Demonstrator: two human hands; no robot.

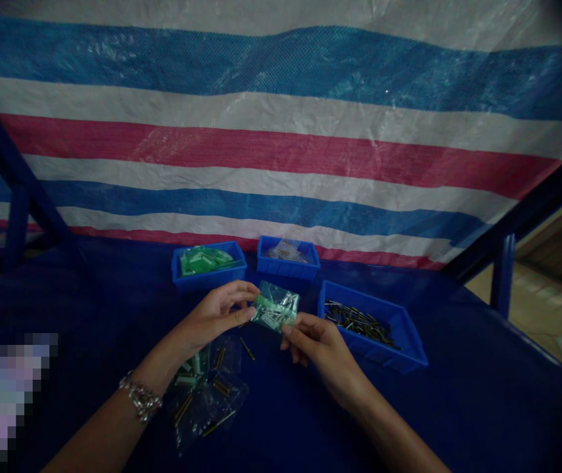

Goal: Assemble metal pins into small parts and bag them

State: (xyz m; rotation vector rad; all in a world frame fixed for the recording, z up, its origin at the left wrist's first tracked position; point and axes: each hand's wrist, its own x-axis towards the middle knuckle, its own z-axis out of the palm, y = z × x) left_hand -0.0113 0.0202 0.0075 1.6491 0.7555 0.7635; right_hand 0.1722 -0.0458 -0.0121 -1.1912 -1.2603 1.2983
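Both hands pinch a clear bag (277,309) of pale green parts just left of the pin bin (384,360), above the table (458,407). The left hand (216,314) nips its left edge between thumb and forefinger and the right hand (317,341) its lower corner, other fingers loosely curled, a grip that seems meant to keep the film stretched flat. A bin of green parts (206,284) and a bin of packets (285,268) stand left of the pin bin and further back, apparently for easy reach, while filled bags (206,394) lie left of it, nearer the person.

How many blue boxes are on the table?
3. The left bin holds green parts, the middle bin holds a clear packet, the right bin holds dark pins. None seems hidden.
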